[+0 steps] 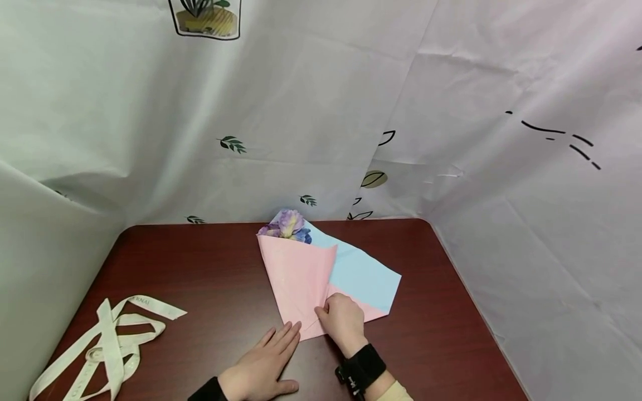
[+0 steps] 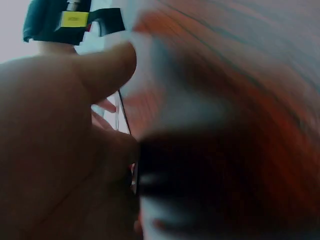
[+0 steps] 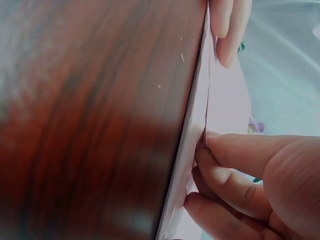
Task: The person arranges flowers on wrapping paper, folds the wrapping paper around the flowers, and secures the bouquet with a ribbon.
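A sheet of wrapping paper (image 1: 301,273), pink on one face and light blue on the other, lies on the table with its left side folded over. Purple and blue flowers (image 1: 290,224) poke out at its top; their lower part is hidden under the pink fold. My left hand (image 1: 263,359) lies flat with straight fingers, fingertips on the paper's lower left edge. Near the bottom, my right hand (image 1: 343,323) pinches the edge of the pink fold. Close up in the right wrist view, thumb and forefinger (image 3: 212,167) grip that paper edge. The left wrist view is dark and blurred.
A loosely tangled cream ribbon (image 1: 111,345) with printed letters lies at the left of the dark red-brown table (image 1: 431,340). A white patterned cloth (image 1: 311,111) hangs behind and along the sides. Black straps (image 1: 366,367) circle both wrists.
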